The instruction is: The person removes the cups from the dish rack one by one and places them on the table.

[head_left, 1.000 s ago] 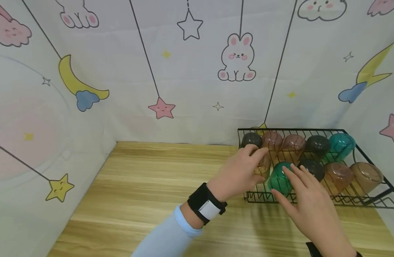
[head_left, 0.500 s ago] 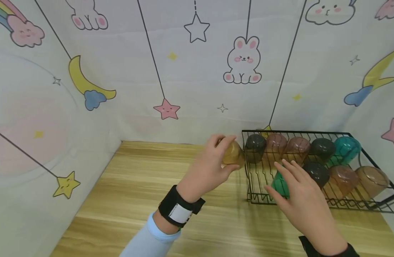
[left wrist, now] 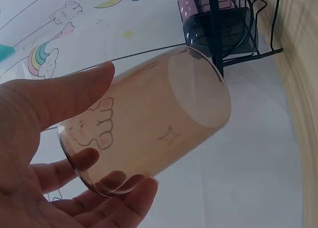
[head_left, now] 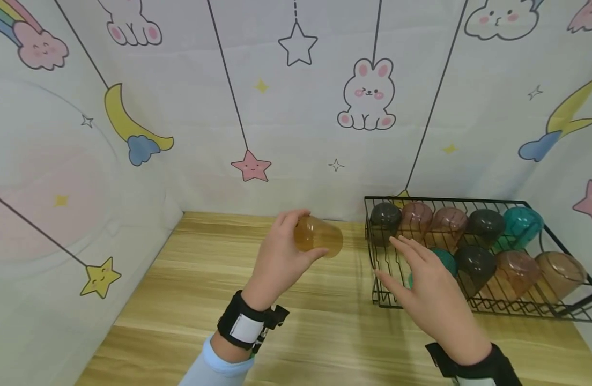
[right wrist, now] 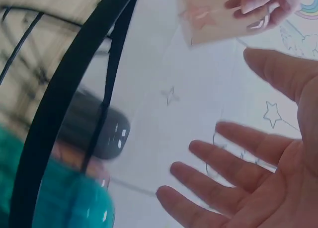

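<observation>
An amber see-through cup (head_left: pixel 320 237) is gripped by my left hand (head_left: pixel 280 252), tilted on its side above the table, left of the rack. In the left wrist view the thumb and fingers wrap the near end of the cup (left wrist: pixel 149 123), and its other end points toward the rack. My right hand (head_left: pixel 431 292) hovers over the front left part of the black wire rack (head_left: pixel 373 268) with fingers spread and nothing held. It partly covers a green cup (head_left: pixel 444 259) in the front row. In the right wrist view the palm of the right hand (right wrist: pixel 258 173) shows bare.
Several upside-down cups stand in two rows on the rack: a dark grey cup (head_left: pixel 385 217), a pink cup (head_left: pixel 416 217) and a teal cup (head_left: pixel 523 225) at the back, a tan cup (head_left: pixel 560 271) at front right. The wood-grain table (head_left: pixel 180 300) meets a printed cloth wall (head_left: pixel 305 182).
My left hand has lifted the amber cup out of the rack's front left spot and carried it left over the table. My right hand has shifted a little left, fingers still spread.
</observation>
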`<state>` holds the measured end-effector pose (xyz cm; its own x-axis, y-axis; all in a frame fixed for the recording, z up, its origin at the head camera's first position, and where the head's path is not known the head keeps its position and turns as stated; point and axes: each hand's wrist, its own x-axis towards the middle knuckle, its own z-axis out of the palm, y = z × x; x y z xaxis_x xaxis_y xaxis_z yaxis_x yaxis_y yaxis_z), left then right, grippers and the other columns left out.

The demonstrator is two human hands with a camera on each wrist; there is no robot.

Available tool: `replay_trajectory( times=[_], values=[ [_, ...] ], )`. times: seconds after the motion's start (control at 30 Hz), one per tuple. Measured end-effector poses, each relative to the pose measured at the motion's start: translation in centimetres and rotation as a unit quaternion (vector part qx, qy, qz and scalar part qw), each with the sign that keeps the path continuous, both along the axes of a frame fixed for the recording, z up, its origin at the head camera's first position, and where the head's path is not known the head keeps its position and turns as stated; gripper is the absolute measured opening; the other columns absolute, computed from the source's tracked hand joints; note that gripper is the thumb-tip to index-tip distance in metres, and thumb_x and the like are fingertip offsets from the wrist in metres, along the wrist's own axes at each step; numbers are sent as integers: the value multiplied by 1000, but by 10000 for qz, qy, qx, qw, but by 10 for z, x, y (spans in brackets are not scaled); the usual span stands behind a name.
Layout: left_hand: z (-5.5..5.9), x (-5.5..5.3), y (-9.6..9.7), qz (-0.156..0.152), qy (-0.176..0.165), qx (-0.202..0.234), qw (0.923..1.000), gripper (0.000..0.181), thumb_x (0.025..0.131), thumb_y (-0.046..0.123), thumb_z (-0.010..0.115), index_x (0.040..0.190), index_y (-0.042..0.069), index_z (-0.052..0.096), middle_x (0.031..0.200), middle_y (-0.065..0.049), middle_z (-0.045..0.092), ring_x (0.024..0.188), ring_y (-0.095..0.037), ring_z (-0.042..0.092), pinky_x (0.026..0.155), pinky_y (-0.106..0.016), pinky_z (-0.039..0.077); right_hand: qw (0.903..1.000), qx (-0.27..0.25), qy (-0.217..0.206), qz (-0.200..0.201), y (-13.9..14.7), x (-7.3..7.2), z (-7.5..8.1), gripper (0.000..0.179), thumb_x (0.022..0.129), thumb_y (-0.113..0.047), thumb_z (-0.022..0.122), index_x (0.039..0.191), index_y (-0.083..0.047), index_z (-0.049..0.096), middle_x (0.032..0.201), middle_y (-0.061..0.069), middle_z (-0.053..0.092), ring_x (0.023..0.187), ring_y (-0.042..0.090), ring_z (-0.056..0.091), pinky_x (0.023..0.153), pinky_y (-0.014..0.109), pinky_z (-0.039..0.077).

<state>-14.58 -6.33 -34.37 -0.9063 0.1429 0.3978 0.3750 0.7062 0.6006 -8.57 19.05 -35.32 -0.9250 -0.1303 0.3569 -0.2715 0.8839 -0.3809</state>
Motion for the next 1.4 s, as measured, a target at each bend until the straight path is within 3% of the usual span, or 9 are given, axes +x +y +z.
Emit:
replay_trajectory(
  times=[0.13, 0.27, 0.53, 0.6, 0.73, 0.8, 0.87, 1.17, 1.4],
  values=[
    [-6, 0, -2, -64, -178, 720, 9972, 70, 65, 30, 86, 123, 15, 49, 111, 2, 52, 101, -13, 52, 77, -28, 54, 9963, -583, -635, -36, -11, -7, 1, 77, 83, -66, 51, 142, -18, 40, 140, 13, 47, 122, 36, 49, 89, 56, 46],
    [-13, -2, 0, -150, -470, 1571, 9863, 68, 64, 27, 86, 117, 15, 46, 108, 2, 50, 99, -14, 51, 73, -27, 54, 9867, -1155, -1147, -31, -18, -17, -2, 82, 82, -70, 48, 143, -15, 38, 141, 13, 47, 121, 33, 52, 88, 52, 49],
    [-23, -1, 13, -627, -1180, 3204, 9378, 70, 67, 31, 85, 118, 16, 40, 118, -3, 47, 109, -22, 52, 75, -33, 56, 9612, -2082, -1808, 90, -25, -31, -3, 80, 88, -66, 41, 143, -8, 35, 137, 15, 51, 122, 33, 52, 93, 51, 48],
    [-23, 0, 17, -739, -1219, 3406, 9294, 69, 66, 32, 85, 117, 16, 40, 118, -3, 47, 109, -22, 53, 76, -35, 56, 9558, -2258, -1877, 146, -27, -34, -3, 79, 89, -66, 39, 142, -7, 38, 133, 14, 54, 118, 32, 56, 90, 50, 49],
    [-23, 1, 23, -965, -1337, 3635, 9169, 69, 67, 31, 85, 117, 16, 39, 119, -4, 47, 110, -20, 54, 77, -35, 56, 9302, -2965, -2123, 427, -29, -42, -1, 75, 90, -64, 39, 138, -6, 44, 130, 15, 56, 113, 29, 60, 88, 43, 53],
    [-23, 2, 25, -1038, -1389, 3643, 9150, 70, 67, 30, 84, 118, 16, 39, 120, -3, 47, 111, -19, 54, 78, -35, 56, 9164, -3258, -2257, 560, -30, -45, 0, 74, 90, -63, 40, 136, -6, 45, 130, 15, 56, 113, 28, 61, 86, 40, 53],
    [-24, 2, 26, -1076, -1434, 3627, 9145, 70, 68, 30, 84, 120, 17, 39, 122, -2, 46, 112, -18, 54, 78, -35, 56, 9106, -3362, -2317, 638, -31, -46, 1, 73, 90, -63, 40, 135, -6, 47, 131, 15, 55, 114, 28, 60, 87, 40, 53],
    [-27, 3, 24, -1050, -1497, 3189, 9300, 77, 68, 33, 84, 134, 20, 47, 128, 4, 47, 116, -16, 53, 83, -31, 54, 9109, -3367, -2315, 581, -30, -47, 4, 76, 88, -62, 47, 137, -4, 43, 133, 14, 53, 116, 28, 58, 88, 40, 52],
    [-17, 11, 25, -1162, -1624, 3125, 9287, 69, 71, 21, 82, 132, 14, 51, 125, -3, 56, 113, -20, 55, 88, -35, 53, 9065, -3531, -2262, 484, -30, -46, 5, 78, 83, -60, 57, 140, -10, 39, 136, 9, 51, 124, 26, 52, 94, 43, 49]
  ],
)
